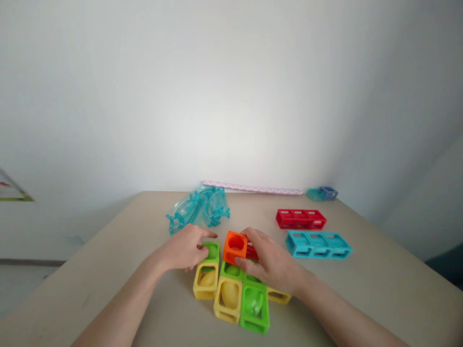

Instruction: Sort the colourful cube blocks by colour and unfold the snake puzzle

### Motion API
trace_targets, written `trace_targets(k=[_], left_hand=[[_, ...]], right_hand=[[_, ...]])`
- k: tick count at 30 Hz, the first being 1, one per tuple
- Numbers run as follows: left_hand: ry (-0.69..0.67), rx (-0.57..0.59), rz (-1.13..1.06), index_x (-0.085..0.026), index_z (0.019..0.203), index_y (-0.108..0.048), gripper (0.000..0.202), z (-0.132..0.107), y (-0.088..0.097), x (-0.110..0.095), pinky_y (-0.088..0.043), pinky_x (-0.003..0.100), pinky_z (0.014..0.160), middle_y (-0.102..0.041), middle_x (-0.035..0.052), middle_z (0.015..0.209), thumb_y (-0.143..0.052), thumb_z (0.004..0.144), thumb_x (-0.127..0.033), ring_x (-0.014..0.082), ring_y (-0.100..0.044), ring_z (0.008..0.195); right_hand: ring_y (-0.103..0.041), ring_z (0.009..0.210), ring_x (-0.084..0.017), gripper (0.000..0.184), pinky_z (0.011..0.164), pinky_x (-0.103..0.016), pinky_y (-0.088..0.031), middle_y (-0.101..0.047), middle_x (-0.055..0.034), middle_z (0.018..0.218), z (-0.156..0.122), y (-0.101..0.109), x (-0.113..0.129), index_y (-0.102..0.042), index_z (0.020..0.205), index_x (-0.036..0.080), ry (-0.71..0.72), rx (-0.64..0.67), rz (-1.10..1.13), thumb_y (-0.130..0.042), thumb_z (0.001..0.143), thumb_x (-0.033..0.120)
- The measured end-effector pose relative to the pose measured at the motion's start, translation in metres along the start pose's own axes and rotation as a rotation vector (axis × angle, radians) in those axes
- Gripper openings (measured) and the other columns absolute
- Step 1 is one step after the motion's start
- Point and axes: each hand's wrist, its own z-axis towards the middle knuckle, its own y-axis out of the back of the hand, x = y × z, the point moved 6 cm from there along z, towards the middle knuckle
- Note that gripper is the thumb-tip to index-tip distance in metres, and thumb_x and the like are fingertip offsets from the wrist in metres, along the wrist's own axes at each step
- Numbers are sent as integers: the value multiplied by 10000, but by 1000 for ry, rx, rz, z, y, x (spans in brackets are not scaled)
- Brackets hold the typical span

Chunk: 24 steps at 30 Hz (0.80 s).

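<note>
My right hand (265,255) grips an orange hollow cube (235,246), thumb on the near side and fingers at the back. Behind that thumb, a red piece (252,251) shows in part. The orange cube sits above a cluster of hollow cubes: a yellow cube (228,298), a bright green cube (254,308) and several others, partly covered by my right hand. At the cluster's left, my left hand (188,248) is beside a green cube (212,251), thumb against it and index finger stretched out. A yellow cube (206,282) lies in front of that one.
Clear teal plastic pieces (200,207) lie behind my left hand. To the right are a red three-cube row (301,219) and a light-blue one (319,245). A lilac patterned strip (253,188) runs along the wall; a dark-blue cube (329,193) sits at the table's far right corner.
</note>
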Motion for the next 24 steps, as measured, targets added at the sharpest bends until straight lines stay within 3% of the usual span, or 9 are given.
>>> trace_targets(k=[4, 8, 11, 14, 16, 17, 19, 21, 24], left_hand=[[-76, 87, -75, -153, 1336, -528, 679, -2, -7, -8, -398, 202, 412, -596, -50, 429, -448, 665, -88, 156, -567, 367], [-138, 119, -46, -132, 1176, -645, 510, -2, -8, -13, -310, 192, 400, -493, -72, 384, -469, 699, -97, 111, -448, 334], [-309, -73, -47, -112, 1117, -653, 368, -1, -1, -25, -320, 204, 459, -501, -49, 498, -541, 776, -193, 98, -430, 439], [-470, -274, -77, -154, 1311, -502, 590, -4, 3, -37, -447, 260, 663, -633, 67, 948, -656, 767, -321, 167, -559, 753], [-523, -314, -71, -196, 1336, -467, 674, -4, 0, -42, -457, 306, 811, -568, 113, 1204, -716, 729, -351, 223, -556, 971], [-531, -308, -79, -205, 1306, -491, 641, -3, -3, -43, -449, 320, 859, -554, 114, 1241, -724, 728, -354, 238, -546, 1031], [-518, -299, -133, -202, 1181, -562, 474, 1, -6, -42, -443, 328, 890, -600, 95, 1170, -703, 756, -355, 240, -560, 1040], [-462, -375, -253, -192, 1070, -574, 324, 6, -4, -36, -459, 319, 857, -640, 66, 1033, -651, 805, -360, 214, -596, 953], [-356, -574, -446, -179, 982, -543, 238, 11, 1, -22, -477, 297, 785, -636, 43, 929, -580, 857, -379, 184, -608, 849]], right_hand=[[-546, 862, -212, 258, 743, -321, -415, -580, -52, 935, 0, 0, 0, -470, 995, 208, 5, 9, 2, -532, 891, 436], [-552, 857, -207, 276, 732, -315, -417, -582, -42, 934, -1, 1, 1, -476, 993, 214, 13, 15, 23, -528, 894, 467], [-563, 932, -198, 307, 784, -313, -427, -589, -45, 1027, -2, 4, 0, -450, 1117, 223, 15, -26, 113, -485, 928, 463], [-563, 996, -192, 356, 842, -317, -431, -580, -51, 1121, -2, 6, 1, -418, 1212, 237, 47, -56, 166, -477, 938, 457], [-566, 994, -202, 355, 845, -325, -440, -583, -55, 1120, -2, 4, 3, -459, 1189, 238, 78, -35, 140, -497, 924, 470], [-568, 996, -209, 356, 848, -331, -444, -585, -59, 1120, -2, 3, 3, -478, 1181, 236, 92, -25, 123, -509, 916, 472], [-561, 1044, -230, 432, 888, -354, -442, -575, -83, 1171, -1, 2, 3, -463, 1242, 222, 103, -45, 89, -549, 892, 461], [-542, 1108, -254, 549, 939, -383, -424, -545, -118, 1244, -1, 2, 0, -409, 1331, 193, 85, -85, 38, -582, 870, 435], [-571, 1046, -253, 407, 912, -391, -430, -589, -122, 1155, -1, -3, -4, -509, 1258, 178, 27, -66, -65, -504, 913, 393]])
